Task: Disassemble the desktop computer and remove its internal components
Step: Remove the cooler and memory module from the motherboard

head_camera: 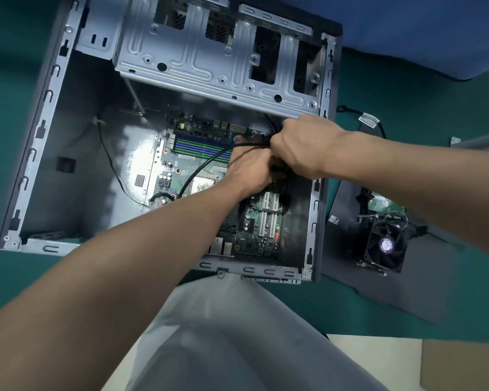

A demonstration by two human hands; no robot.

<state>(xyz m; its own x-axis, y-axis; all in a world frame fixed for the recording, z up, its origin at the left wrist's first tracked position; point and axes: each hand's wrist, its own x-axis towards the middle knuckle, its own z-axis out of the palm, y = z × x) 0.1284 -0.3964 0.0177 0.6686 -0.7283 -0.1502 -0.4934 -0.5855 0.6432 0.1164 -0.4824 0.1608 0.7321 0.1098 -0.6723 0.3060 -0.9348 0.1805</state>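
green mat (364,300) under the open computer case (68,170), right hand (302,148) clenched on the black cable (206,164) that trails left across the motherboard (254,227), left hand (251,170) tucked just beneath, its grip impossible to tell.

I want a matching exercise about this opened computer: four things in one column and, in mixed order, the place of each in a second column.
Things:
1. motherboard
2. cooler fan
3. drive cage
4. black cable

Places:
A. on the dark panel, outside the case
B. on the floor of the case
C. running up to the right hand
D. across the far end of the case

Pairs: 1-B, 2-A, 3-D, 4-C
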